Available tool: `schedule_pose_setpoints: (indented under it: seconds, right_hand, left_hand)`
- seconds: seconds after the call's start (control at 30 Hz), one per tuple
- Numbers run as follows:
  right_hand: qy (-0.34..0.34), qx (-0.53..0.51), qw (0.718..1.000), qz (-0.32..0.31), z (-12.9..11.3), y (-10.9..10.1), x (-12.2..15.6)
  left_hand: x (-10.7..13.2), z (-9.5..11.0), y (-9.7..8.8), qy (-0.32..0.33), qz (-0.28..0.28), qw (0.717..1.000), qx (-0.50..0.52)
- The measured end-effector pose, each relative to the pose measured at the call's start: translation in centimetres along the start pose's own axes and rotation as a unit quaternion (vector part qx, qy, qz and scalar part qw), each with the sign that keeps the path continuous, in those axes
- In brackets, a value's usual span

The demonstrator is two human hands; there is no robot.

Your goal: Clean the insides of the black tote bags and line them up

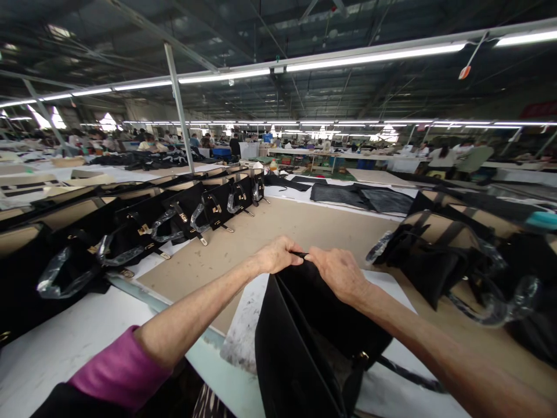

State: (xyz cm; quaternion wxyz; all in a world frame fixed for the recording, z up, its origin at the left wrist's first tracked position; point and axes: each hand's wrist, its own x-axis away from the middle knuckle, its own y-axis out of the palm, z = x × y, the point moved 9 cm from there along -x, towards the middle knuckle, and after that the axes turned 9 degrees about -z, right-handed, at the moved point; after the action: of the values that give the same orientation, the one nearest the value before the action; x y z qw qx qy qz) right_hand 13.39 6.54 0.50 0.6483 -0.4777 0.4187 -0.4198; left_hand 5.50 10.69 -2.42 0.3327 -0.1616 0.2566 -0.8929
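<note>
In the head view, the fingers of the left hand [279,255] and of the right hand [337,270] are closed in a pinch, tips nearly meeting, on the upper edge of a black bag [287,342]. The bag hangs below the fingers and toward the wearer, tilted, its folded sides partly spread. A gold-coloured fitting [362,355] shows below the right fingers, with a dark strap [411,374] farther right. Under the bag, a stained white sheet [243,325] lies over a tan board [304,223] on the tabletop [213,366], and the board reaches out beyond the fingers. Well left of them stands a row of black bags [183,212] with plastic-wrapped handles; to their right, more such bags [444,255] are grouped. Dark flat pieces [361,196] lie farther off, straight beyond the fingers.
</note>
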Motion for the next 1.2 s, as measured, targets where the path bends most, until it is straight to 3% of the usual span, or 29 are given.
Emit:
schedule_pose_setpoints:
  seconds: [0.13, 0.23, 0.53, 0.73, 0.93, 1.03, 1.2]
  right_hand:
    - [0.027, 0.01, 0.999, -0.017, 0.3, 0.0, -0.1]
    - [0.021, 0.005, 0.999, -0.034, 0.0, -0.2, -0.2]
    - [-0.142, -0.066, 0.987, -0.037, -3.5, -1.8, -0.6]
    - [-0.193, -0.065, 0.977, -0.066, -4.7, -1.8, -1.0]
    - [-0.2, -0.042, 0.975, -0.089, -5.5, -1.8, -1.3]
    - [-0.148, -0.028, 0.984, -0.091, -3.9, -2.3, -1.4]
    - [-0.034, -0.007, 0.996, -0.076, 3.5, -3.7, -0.6]
  left_hand:
    - [0.1, 0.8, 0.3, 0.027, -0.014, 1.0, 0.008]
    - [0.2, 1.0, 0.1, 0.031, 0.008, 0.999, 0.018]
    - [0.8, 0.6, -1.1, 0.023, 0.063, 0.997, -0.035]
    - [1.5, 0.4, -1.4, 0.001, 0.043, 0.998, -0.04]
    - [1.5, 0.6, -0.8, 0.029, 0.003, 0.999, 0.043]
    - [2.6, 1.2, -1.2, 0.034, 0.016, 0.993, 0.116]
    - [7.6, 3.0, -2.3, 0.08, 0.081, 0.973, 0.201]
